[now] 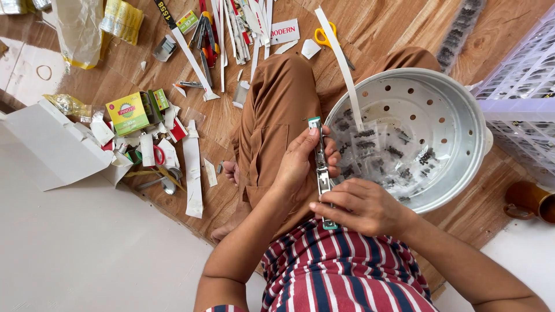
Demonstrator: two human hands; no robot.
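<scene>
I hold a long metal stapler (321, 167) lengthwise over my lap. My left hand (303, 159) grips its upper half, thumb near the top end. My right hand (361, 207) closes around its lower half, fingers over the body near the teal end. Just right of the hands sits a round white perforated metal tray (457, 110) with several small clear packets of dark bits inside, and a white paper strip (344, 66) leans over its rim.
A wooden floor holds yellow-handled scissors (324, 36), a green and yellow box (128, 112), torn paper scraps, a white folded card (55, 144), pens and strips at the top. A white plastic basket (523, 86) stands at right, a brown mug (529, 201) below it.
</scene>
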